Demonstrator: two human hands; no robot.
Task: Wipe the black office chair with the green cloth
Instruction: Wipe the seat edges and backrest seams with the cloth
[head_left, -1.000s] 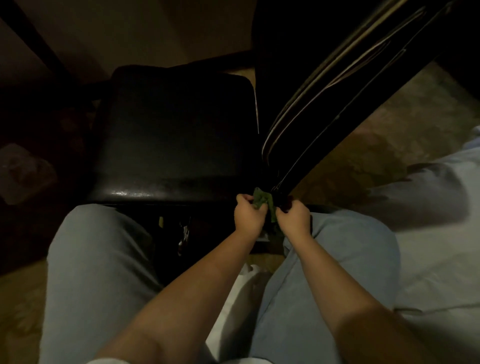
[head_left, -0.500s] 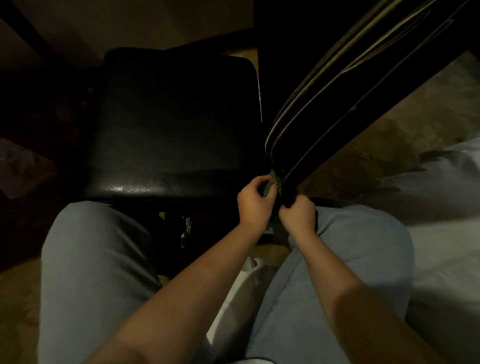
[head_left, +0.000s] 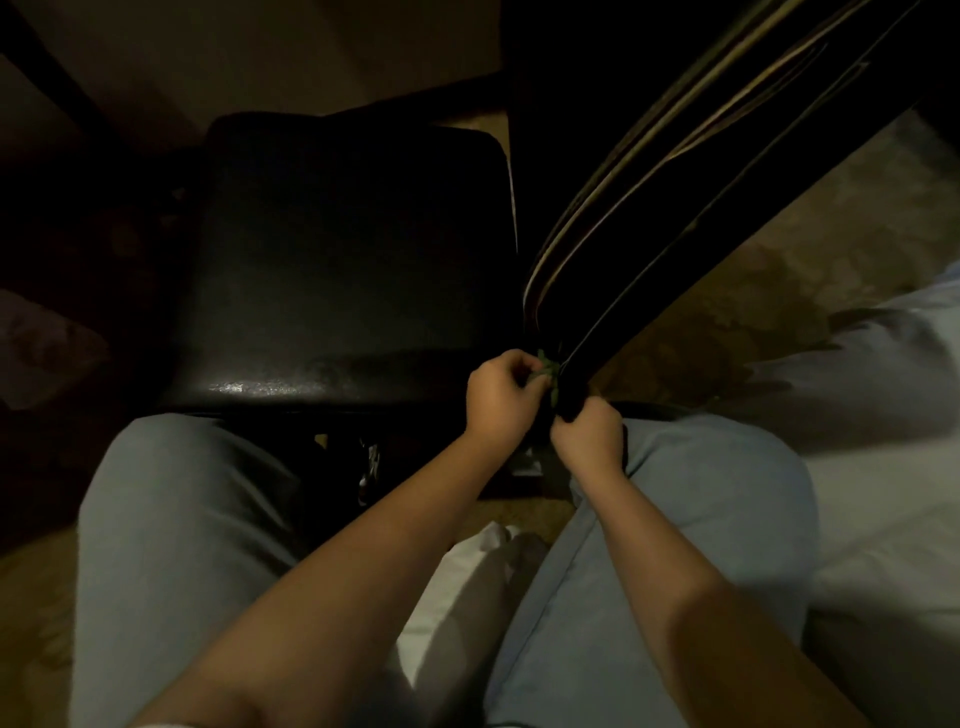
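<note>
**Wipe in progress at the foot of the backrest; most of the chair apparently still to do.**

The black office chair (head_left: 337, 260), padded and glossy-skinned, stands side-on before the seated person, its backrest (head_left: 675, 182) rising to the right. The small crumpled green cloth (head_left: 546, 365) is pressed against the backrest's lower edge, just where it meets the seat. Judgement: work is confined to this one narrow spot. The broad seat, upper backrest and base show no cloth contact, so the bulk appears outstanding. Left hand (head_left: 498, 395): grip clenched, fingers pinching the cloth against the frame. Right hand (head_left: 587, 436): grip clenched just beneath, touching the backrest's bottom end, seemingly on the cloth's other end; the fabric there is largely hidden. Lighting is poor.
</note>
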